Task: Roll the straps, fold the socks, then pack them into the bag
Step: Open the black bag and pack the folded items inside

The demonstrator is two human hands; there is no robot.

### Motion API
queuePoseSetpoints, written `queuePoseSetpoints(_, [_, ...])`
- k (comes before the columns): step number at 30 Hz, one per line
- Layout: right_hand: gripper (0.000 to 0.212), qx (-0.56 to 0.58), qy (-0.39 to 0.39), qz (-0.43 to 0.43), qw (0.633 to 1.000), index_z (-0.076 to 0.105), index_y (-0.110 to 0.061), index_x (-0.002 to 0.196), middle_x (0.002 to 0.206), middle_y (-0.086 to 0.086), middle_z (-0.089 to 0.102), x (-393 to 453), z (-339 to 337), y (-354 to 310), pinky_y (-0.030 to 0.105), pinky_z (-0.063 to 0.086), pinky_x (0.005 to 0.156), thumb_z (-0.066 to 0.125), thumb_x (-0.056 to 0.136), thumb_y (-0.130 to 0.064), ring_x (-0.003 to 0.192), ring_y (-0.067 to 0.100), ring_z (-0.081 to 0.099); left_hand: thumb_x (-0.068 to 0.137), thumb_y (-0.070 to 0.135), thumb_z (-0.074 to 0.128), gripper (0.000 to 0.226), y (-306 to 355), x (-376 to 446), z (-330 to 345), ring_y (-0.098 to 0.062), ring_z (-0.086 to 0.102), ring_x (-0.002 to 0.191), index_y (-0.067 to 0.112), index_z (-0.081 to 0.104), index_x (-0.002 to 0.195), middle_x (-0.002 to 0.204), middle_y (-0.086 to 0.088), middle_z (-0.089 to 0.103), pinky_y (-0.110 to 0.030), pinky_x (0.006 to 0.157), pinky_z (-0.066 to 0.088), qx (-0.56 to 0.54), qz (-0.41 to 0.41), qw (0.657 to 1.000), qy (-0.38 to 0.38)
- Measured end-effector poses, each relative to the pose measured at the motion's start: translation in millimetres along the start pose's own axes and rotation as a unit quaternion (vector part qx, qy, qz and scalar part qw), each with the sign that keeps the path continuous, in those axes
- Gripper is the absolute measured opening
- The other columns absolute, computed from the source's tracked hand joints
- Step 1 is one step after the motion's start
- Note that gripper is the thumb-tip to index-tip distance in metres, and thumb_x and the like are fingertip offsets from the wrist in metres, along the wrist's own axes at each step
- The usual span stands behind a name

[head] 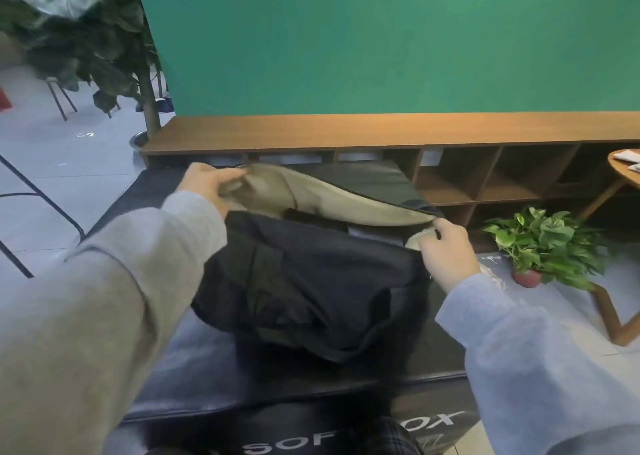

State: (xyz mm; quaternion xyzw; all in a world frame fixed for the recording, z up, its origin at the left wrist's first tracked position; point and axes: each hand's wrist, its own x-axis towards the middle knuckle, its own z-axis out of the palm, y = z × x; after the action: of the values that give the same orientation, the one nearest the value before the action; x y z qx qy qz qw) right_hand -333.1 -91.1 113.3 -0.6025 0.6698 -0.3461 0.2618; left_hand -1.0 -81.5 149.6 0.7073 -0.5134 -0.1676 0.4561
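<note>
Seemingly both hands (207, 181) (446, 250) pinch bag (304, 281) flap open

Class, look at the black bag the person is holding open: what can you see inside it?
Both hands, left and right, hold the black bag open. Inside show its beige lining, dark contents and a pale patch, too blurred to name. The bag's front wall hides anything deeper.

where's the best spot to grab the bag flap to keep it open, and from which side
Take the bag flap by its edge at the two far ends, as the left hand and right hand do now: one pinch from each side. The flap is soft, tan-lined cloth that sags between grips, so holding both ends probably keeps the black bag open. What lies inside is too dark to tell.
</note>
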Motion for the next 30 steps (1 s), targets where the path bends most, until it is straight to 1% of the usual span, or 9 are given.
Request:
queuePoseSetpoints(2, [0.024,0.028,0.004,0.011,1.000,0.053,0.002,0.110,0.125,0.019,0.049,-2.5,-1.6,0.5,0.026,0.037,0.067,0.041,0.089,-0.005,0.085,0.034,0.054,0.083,-0.006,0.062,0.032,-6.8,2.5,-8.9,-0.023,0.053,0.115,0.015,0.067,0.106,0.116,-0.001,0.056,-0.029,0.101,0.039,0.109,0.024,0.994,0.005])
queuePoseSetpoints(5, [0.033,0.004,-0.035,-0.002,0.999,0.052,-0.006,0.124,0.136,0.006,0.037,-11.0,2.5,-4.7,0.026,0.038,0.078,0.042,0.093,-0.011,0.083,0.020,0.051,0.085,-0.004,0.059,0.038,-26.5,-3.1,-9.2,-0.030,0.050,0.120,0.018,0.064,0.116,0.127,-0.004,0.051,-0.034,0.107,0.034,0.196,-0.004,0.981,-0.006])
queuePoseSetpoints(7, [0.034,-0.040,-0.026,-0.023,0.999,0.052,-0.008,0.127,0.143,0.004,0.028,-21.1,5.5,-10.5,0.020,0.032,0.089,0.043,0.095,-0.014,0.103,0.021,0.045,0.084,-0.003,0.052,0.050,-34.8,-13.1,-0.4,-0.035,0.047,0.120,0.017,0.055,0.129,0.132,-0.008,0.045,-0.036,0.105,0.036,0.206,-0.024,0.978,-0.019])
queuePoseSetpoints(9, [0.038,-0.123,0.005,-0.063,0.990,0.051,-0.012,0.130,0.149,0.004,0.020,-32.3,10.8,-14.2,0.026,0.025,0.100,0.048,0.092,-0.017,0.129,0.024,0.026,0.082,0.000,0.048,0.059,-44.1,-25.3,5.0,-0.035,0.046,0.119,0.022,0.046,0.137,0.134,-0.009,0.041,-0.033,0.099,0.038,0.204,-0.043,0.977,-0.040])
queuePoseSetpoints(16, [0.060,-0.258,-0.028,-0.164,0.952,0.029,-0.028,0.145,0.157,0.001,0.004,-66.5,41.7,-32.3,0.040,0.010,0.114,0.052,0.091,-0.039,0.143,0.022,-0.004,0.078,-0.008,0.053,0.083,-50.3,-69.8,5.4,-0.023,0.025,0.137,0.037,0.027,0.143,0.152,-0.001,0.012,-0.025,0.104,0.029,0.199,-0.002,0.975,-0.094])
queuePoseSetpoints(19, [0.048,-0.246,-0.043,-0.221,0.943,0.043,-0.035,0.137,0.157,0.000,0.005,-83.9,60.0,-42.7,0.041,-0.002,0.115,0.051,0.091,-0.039,0.143,0.020,-0.010,0.082,-0.004,0.053,0.074,-46.7,-79.9,-0.8,-0.020,0.021,0.140,0.033,0.031,0.143,0.154,-0.001,0.009,-0.024,0.105,0.029,0.168,-0.008,0.981,-0.091])
queuePoseSetpoints(22, [0.028,-0.257,-0.075,-0.259,0.928,0.063,-0.037,0.114,0.158,-0.003,0.006,-94.5,79.1,-50.9,0.043,-0.012,0.113,0.047,0.091,-0.038,0.144,0.020,-0.013,0.085,0.000,0.052,0.068,-46.8,-91.2,-6.9,-0.020,0.020,0.140,0.030,0.032,0.143,0.154,0.000,0.009,-0.024,0.106,0.027,0.168,0.002,0.982,-0.090])
queuePoseSetpoints(27, [0.032,-0.432,-0.146,-0.280,0.845,0.068,-0.031,0.097,0.159,-0.003,-0.003,-81.9,110.3,-59.6,0.057,-0.013,0.111,0.036,0.094,-0.031,0.144,0.027,-0.017,0.085,-0.004,0.052,0.059,-67.5,-108.1,-13.9,-0.019,0.017,0.141,0.031,0.049,0.132,0.154,0.002,0.013,-0.015,0.101,0.018,0.146,0.005,0.985,-0.097])
queuePoseSetpoints(30, [0.036,-0.529,-0.223,-0.245,0.782,0.058,-0.031,0.122,0.159,-0.002,-0.008,-57.7,126.6,-64.0,0.060,-0.012,0.110,0.038,0.093,-0.024,0.143,0.030,-0.018,0.088,0.002,0.049,0.049,-83.5,-113.8,-10.5,-0.020,0.020,0.140,0.029,0.055,0.129,0.153,0.001,0.019,-0.018,0.107,0.016,0.158,-0.023,0.983,-0.093])
